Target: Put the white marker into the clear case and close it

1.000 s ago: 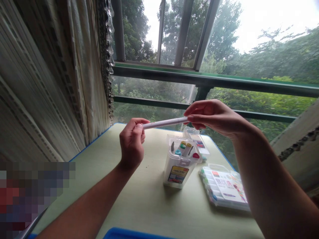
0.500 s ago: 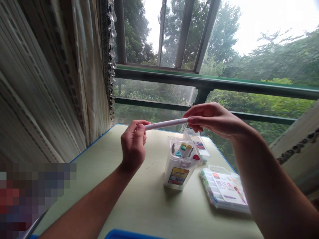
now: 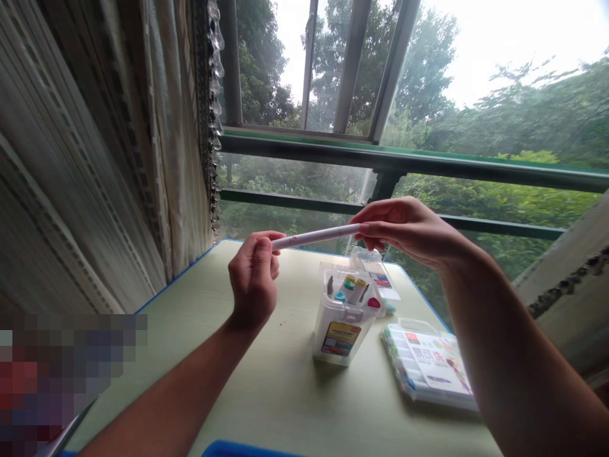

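Note:
A slim white marker pen [image 3: 316, 236] is held up level above the table, stretched between both hands. Its left end sits in the closed fingers of my left hand [image 3: 254, 273], thumb on top. My right hand [image 3: 404, 231] pinches the other end between thumb and fingertips. Both tips of the marker are hidden by my fingers. Below it stands a clear plastic marker box [image 3: 328, 317] with a yellow and black label; several pens with grey, yellow, teal and red ends stick up inside.
Behind the box lies its clear lid or case [image 3: 383, 279]. At right is a flat white marker case [image 3: 431, 362], partly behind my right forearm. The pale green table [image 3: 266, 387] has a blue edge. A curtain [image 3: 118, 158] hangs at left; a window with a green rail [image 3: 428, 162] is ahead.
My left hand has shifted very slightly left, baring a little more of the marker. My right hand's grip looks the same.

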A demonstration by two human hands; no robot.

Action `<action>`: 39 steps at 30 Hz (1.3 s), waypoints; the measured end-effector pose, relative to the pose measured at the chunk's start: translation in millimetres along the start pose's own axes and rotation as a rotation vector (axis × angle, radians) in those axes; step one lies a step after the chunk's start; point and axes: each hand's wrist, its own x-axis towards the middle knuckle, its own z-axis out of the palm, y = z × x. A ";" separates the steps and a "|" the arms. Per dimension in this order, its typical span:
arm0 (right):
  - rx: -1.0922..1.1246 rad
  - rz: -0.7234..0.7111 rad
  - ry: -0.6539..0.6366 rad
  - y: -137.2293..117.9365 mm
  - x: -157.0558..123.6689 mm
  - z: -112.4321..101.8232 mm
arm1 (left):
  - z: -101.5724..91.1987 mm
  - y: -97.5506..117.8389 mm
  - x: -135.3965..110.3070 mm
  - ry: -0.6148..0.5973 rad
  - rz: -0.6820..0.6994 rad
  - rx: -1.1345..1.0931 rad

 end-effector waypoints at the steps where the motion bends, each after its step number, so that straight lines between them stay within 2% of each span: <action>1: -0.009 0.000 0.004 0.1 0.0 0.1 | -0.1 -0.2 0.3 0.001 0.000 0.023; 6: -0.064 0.008 0.005 0.5 1.1 4.5 | -1.1 -1.3 0.3 -0.029 0.023 0.181; 12: -0.087 0.011 0.015 2.2 4.0 12.1 | -1.3 -0.2 -0.1 -0.047 0.040 0.217; 18: -0.100 -0.022 -0.011 -1.0 1.0 8.0 | -2.8 1.5 -1.1 -0.047 -0.010 0.137; 25: -0.045 -0.028 0.019 -3.7 0.1 5.2 | -1.1 1.4 -1.3 -0.013 -0.043 -0.008; 33: 0.005 -0.047 0.001 0.0 1.4 3.4 | -0.7 1.8 -1.6 -0.002 -0.048 -0.026; 39: 0.050 0.004 0.006 -2.3 -0.3 5.1 | 0.1 2.6 -2.2 -0.001 -0.059 -0.021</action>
